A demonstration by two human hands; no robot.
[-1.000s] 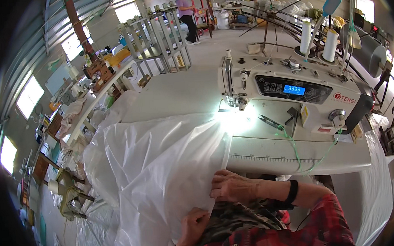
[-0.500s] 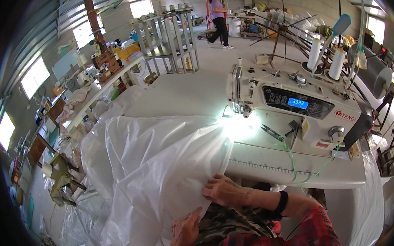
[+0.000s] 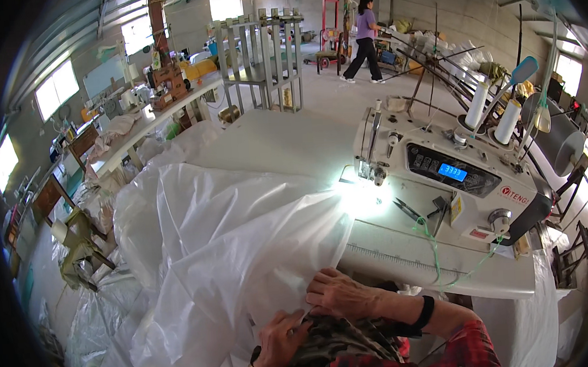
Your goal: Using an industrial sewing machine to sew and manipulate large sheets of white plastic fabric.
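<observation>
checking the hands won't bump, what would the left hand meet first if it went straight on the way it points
Most likely the right hand, which lies just up and to the right of the left hand, by the edge of the white sheet; their depth is hard to judge.

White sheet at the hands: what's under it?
The white sheet lies partly over the pale sewing table, which shows past its far edge. Whatever else is beneath the folds is covered.

A person (image 3: pixel 364 39) strides near a red trolley (image 3: pixel 329 36).
</observation>
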